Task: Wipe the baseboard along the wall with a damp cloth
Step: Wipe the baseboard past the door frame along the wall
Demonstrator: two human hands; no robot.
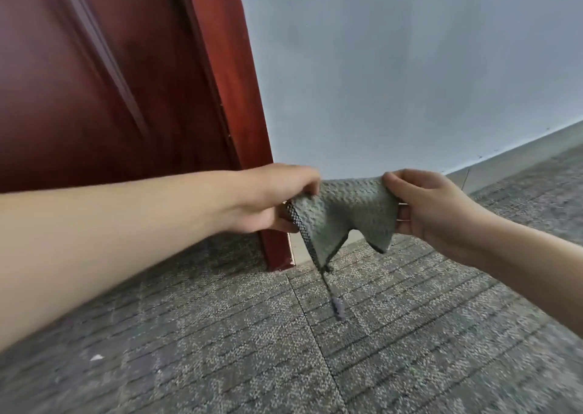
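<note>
**A:** Where is the grey-green waffle-weave cloth (344, 215)?

**B:** Up off the floor, stretched between both hands, in front of the foot of the pale blue-grey painted wall (410, 66).

**A:** How is it held?

**B:** The left hand (271, 199) pinches the upper left corner, fingers curled over it. The right hand (435, 211) grips the right edge, thumb on top and fingers curled behind. Two corners hang in points, and a dark frayed thread (336, 306) dangles from the left one (its end is blurred).

**A:** And the baseboard?

**B:** The light grey flat baseboard (511, 158) runs along the wall's bottom, off beyond the right hand. A short piece shows beside the reddish-brown wooden door frame (233, 98). I cannot tell whether the cloth touches it.

**A:** Anything else?

**B:** A dark red panelled door (94, 82) on the left, and speckled grey carpet tiles (284, 334) underfoot.
</note>
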